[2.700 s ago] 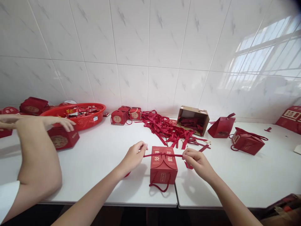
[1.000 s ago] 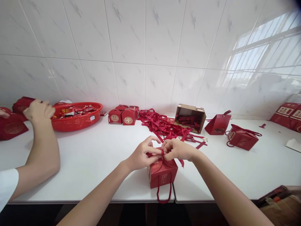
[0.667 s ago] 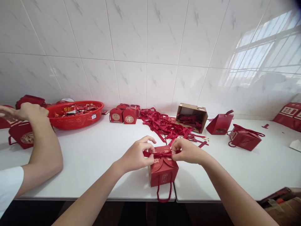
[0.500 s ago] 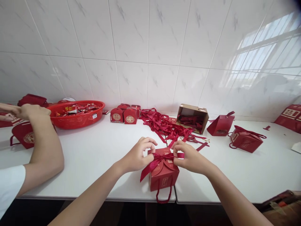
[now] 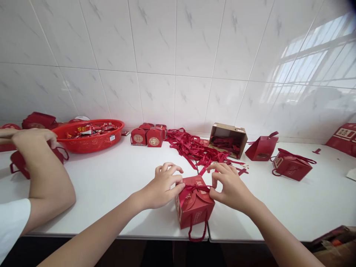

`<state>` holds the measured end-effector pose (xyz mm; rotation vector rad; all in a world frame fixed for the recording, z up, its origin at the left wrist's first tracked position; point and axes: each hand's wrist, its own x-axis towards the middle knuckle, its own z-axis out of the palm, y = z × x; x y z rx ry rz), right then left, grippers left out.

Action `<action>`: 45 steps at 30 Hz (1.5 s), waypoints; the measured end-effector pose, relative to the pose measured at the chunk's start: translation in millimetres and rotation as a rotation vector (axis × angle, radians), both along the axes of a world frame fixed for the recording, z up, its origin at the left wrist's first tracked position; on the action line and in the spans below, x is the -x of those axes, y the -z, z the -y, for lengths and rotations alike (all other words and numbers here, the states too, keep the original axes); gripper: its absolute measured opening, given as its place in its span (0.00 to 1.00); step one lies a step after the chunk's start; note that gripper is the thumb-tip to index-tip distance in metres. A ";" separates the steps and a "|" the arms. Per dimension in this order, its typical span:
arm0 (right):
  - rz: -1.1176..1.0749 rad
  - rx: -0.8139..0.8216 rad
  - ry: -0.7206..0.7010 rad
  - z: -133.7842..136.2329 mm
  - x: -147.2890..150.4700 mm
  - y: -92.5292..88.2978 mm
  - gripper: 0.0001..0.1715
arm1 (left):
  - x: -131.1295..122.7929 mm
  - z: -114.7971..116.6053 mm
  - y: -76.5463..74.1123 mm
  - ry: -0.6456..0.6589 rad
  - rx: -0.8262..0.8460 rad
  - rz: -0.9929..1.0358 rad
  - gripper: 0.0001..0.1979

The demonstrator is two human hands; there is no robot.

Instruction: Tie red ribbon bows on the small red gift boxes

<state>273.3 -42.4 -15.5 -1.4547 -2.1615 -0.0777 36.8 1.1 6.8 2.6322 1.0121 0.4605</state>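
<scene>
A red gift box (image 5: pixel 194 209) with gold print and a rope handle sits at the table's front edge, over the seam. Dark red ribbon (image 5: pixel 191 188) is knotted across its top. My left hand (image 5: pixel 164 185) pinches the ribbon on the left of the knot, thumb against forefinger. On the other side, my right hand (image 5: pixel 229 185) grips the ribbon between thumb and forefinger, its other fingers raised. The rope handle (image 5: pixel 198 233) hangs down at the box's near side.
A loose heap of red ribbons (image 5: pixel 189 146) lies behind my hands, beside an open cardboard box (image 5: pixel 228 140). Finished-looking red boxes (image 5: pixel 293 167) stand at right, small ones (image 5: pixel 154 137) at back. A co-worker's arm (image 5: pixel 50 170) reaches near a red basket (image 5: pixel 91 142) of wrapped sweets.
The gift box has shifted slightly right and turned a little. My right hand has moved slightly right, its fingers more spread. The co-worker's hand has moved at left.
</scene>
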 end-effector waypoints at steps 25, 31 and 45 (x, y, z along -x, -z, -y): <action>-0.389 0.241 -0.264 0.8 2.8 -10.5 0.11 | 4.1 4.3 23.5 -0.038 0.230 0.429 0.06; -0.143 0.220 -0.281 -7.6 27.9 -17.9 0.08 | 11.2 5.9 17.8 -0.041 0.233 0.434 0.08; 0.149 0.313 -0.127 -24.1 -15.8 -71.5 0.08 | 7.8 13.3 98.5 -0.288 0.396 0.520 0.16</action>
